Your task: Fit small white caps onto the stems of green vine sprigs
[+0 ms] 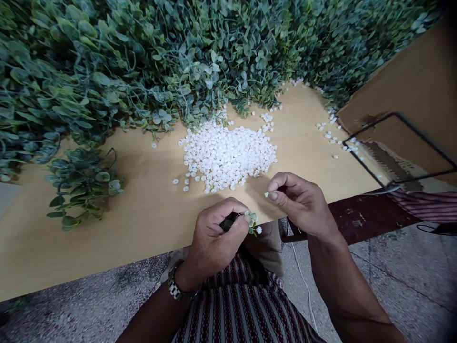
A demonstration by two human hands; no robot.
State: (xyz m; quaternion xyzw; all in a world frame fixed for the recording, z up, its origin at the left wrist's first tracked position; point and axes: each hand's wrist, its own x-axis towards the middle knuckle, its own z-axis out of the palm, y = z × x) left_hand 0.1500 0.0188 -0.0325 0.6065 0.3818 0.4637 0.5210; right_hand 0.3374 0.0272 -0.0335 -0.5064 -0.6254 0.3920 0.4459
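Observation:
My left hand [219,233] is closed around a small artificial leaf sprig [253,223], whose green leaves poke out past the thumb and fingertip. A white bead [259,230] sits at the sprig's tip. To the right, my right hand [302,202] pinches one small white bead [266,194] between thumb and forefinger, apart from the sprig. Just beyond both hands lies a heap of small white beads [228,152] on the tan tabletop [150,190]. A separate bunch of artificial leaves [84,186] rests on the table at the left.
A large mass of artificial greenery [178,57] covers the back of the table. At the right stand a cardboard box [403,81] and a black wire frame [396,114], with loose beads [332,138] near them. A dark red surface [367,216] lies below the table's right edge.

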